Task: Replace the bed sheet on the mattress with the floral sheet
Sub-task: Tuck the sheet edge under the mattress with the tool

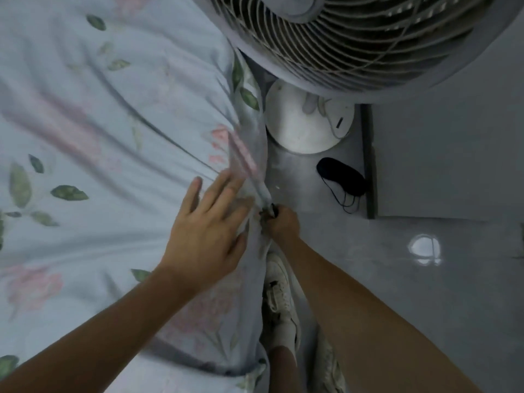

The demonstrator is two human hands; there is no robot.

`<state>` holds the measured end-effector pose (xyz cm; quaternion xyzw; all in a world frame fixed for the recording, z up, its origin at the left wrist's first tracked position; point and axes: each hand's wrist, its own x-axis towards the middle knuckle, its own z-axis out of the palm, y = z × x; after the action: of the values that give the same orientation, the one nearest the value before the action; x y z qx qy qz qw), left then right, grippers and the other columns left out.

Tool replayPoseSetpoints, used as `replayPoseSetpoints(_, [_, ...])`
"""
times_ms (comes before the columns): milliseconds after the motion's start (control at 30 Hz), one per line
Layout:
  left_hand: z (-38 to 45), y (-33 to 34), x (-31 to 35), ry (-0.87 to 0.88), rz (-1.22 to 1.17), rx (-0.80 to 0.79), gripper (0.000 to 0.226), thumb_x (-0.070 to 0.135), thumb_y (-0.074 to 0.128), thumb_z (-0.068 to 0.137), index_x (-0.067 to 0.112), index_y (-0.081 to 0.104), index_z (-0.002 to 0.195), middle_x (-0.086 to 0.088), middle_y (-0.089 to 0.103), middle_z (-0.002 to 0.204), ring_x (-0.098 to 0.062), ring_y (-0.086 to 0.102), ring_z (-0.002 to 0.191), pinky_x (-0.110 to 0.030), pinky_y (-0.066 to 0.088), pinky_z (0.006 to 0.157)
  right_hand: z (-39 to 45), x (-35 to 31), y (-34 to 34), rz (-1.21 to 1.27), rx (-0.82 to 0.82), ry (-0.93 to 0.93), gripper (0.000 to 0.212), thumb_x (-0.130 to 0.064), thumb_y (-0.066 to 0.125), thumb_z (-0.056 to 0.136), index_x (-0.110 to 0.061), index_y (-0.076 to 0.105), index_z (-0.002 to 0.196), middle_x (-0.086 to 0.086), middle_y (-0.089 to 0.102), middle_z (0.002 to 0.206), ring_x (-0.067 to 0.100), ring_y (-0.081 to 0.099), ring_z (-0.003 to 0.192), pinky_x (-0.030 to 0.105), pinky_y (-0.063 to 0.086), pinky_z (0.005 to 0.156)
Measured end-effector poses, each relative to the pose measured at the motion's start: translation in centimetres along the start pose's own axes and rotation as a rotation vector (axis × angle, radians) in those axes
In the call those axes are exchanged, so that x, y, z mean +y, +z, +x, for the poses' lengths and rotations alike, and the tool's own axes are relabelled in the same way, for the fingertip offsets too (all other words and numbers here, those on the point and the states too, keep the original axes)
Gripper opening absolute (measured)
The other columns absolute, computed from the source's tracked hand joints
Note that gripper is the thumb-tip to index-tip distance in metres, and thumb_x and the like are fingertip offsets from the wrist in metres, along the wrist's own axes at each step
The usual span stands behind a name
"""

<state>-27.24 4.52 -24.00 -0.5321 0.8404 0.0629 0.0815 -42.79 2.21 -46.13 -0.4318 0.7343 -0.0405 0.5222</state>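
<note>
pale floral sheet [85, 131] edge: left hand [209, 231] presses flat, right hand [280, 222] grips it.

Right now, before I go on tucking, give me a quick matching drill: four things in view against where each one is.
Things:
1. left hand
2. right hand
3. fan
4. black eye mask

Places:
A. on the floor beside the fan's round base
B. flat on the floral sheet
C. gripping the sheet's edge at the bedside
D. top of view

Pairs: 1-B, 2-C, 3-D, 4-A
</note>
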Motion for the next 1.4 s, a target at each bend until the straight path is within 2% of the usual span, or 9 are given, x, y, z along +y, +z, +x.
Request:
replayPoseSetpoints(133, [1.5,0.3,-1.3,0.003,0.015,-0.012,0.057,0.046,0.049,0.093,0.018,0.063,0.141,-0.011,0.035,0.165,-0.027,0.019,0.158,-0.058,0.018,0.125,1.5,-2.8,-1.1,0.433,-0.021,-0.008,0.025,-0.026,0.067,0.09,-0.01,0.072,0.108,0.013,0.074,0.101,0.032,0.071,0.097,0.049,0.061,0.086])
replayPoseSetpoints(233, [1.5,0.6,-1.3,-0.005,0.005,-0.005,0.055,0.045,0.05,0.094,0.018,0.064,0.139,-0.01,0.035,0.166,-0.025,0.018,0.159,-0.057,0.017,0.126,2.6,-8.1,-4.1,0.781,0.004,-0.008,0.019,-0.035,0.067,0.098,-0.028,0.067,0.115,-0.005,0.071,0.115,0.018,0.068,0.104,0.034,0.058,0.091])
replayPoseSetpoints(367, [1.6,0.6,-1.5,0.003,-0.022,0.011,0.053,0.044,0.051,0.094,0.018,0.064,0.139,-0.009,0.035,0.165,-0.025,0.02,0.158,-0.056,0.018,0.126,5.3,-14.0,-4.6,0.617,-0.056,-0.136,0.027,-0.018,0.06,0.102,-0.018,0.065,0.128,0.005,0.069,0.117,0.022,0.067,0.1,0.028,0.058,0.091])
replayPoseSetpoints(500, [1.8,0.5,-1.8,0.0,-0.06,0.026,0.053,0.044,0.051,0.096,0.02,0.061,0.143,-0.007,0.03,0.168,-0.024,0.017,0.159,-0.055,0.019,0.126,6.9,-16.3,-4.8,0.448,0.062,-0.177,0.013,-0.015,0.073,0.091,-0.011,0.067,0.081,0.01,0.073,0.087,0.025,0.068,0.083,0.035,0.056,0.081])
replayPoseSetpoints(667, [3.3,0.2,-2.8,-0.028,-0.094,0.094,0.051,0.041,0.054,0.095,0.018,0.063,0.14,-0.009,0.031,0.167,-0.025,0.013,0.16,-0.056,0.018,0.126,10.8,-17.8,-8.5,0.188,0.39,-0.127,0.02,-0.022,0.057,0.1,-0.008,0.072,0.102,0.015,0.073,0.105,0.035,0.068,0.098,0.037,0.053,0.083])
replayPoseSetpoints(900, [6.0,0.2,-4.0,-0.063,-0.076,0.106,0.061,0.039,0.054,0.092,0.018,0.055,0.149,-0.008,0.025,0.17,-0.025,0.011,0.16,-0.055,0.012,0.128,11.4,-20.5,-8.5,0.537,0.075,-0.262,0.028,-0.021,0.069,0.09,-0.038,0.059,0.11,0.009,0.069,0.122,0.03,0.068,0.108,0.042,0.059,0.092])
replayPoseSetpoints(1067, [5.8,0.7,-3.6,-0.076,-0.122,0.146,0.056,0.034,0.055,0.092,0.016,0.06,0.144,-0.009,0.028,0.169,-0.026,0.012,0.16,-0.056,0.014,0.127,11.8,-24.2,-8.8,0.328,0.138,-0.355,0.008,-0.023,0.064,0.087,-0.021,0.065,0.095,0.014,0.071,0.109,0.036,0.067,0.104,0.047,0.055,0.096])
replayPoseSetpoints(1200, [5.7,1.0,-3.5,-0.067,-0.197,0.225,0.051,0.028,0.057,0.091,0.014,0.064,0.14,-0.01,0.033,0.167,-0.026,0.016,0.159,-0.056,0.018,0.126,13.3,-25.0,-9.5,0.179,0.259,-0.232,0.044,-0.022,0.055,0.105,-0.001,0.052,0.143,0.019,0.055,0.145,0.036,0.051,0.135,0.037,0.039,0.112])
replayPoseSetpoints(1400, [5.7,1.1,-4.0,0.007,-0.2,0.289,0.03,0.021,0.054,0.094,0.008,0.075,0.111,-0.012,0.054,0.152,-0.029,0.032,0.154,-0.054,0.023,0.125,12.1,-20.9,-6.9,0.317,0.257,-0.273,0.056,-0.035,0.07,0.088,-0.021,0.048,0.138,0.01,0.067,0.127,0.026,0.065,0.11,0.039,0.052,0.097])
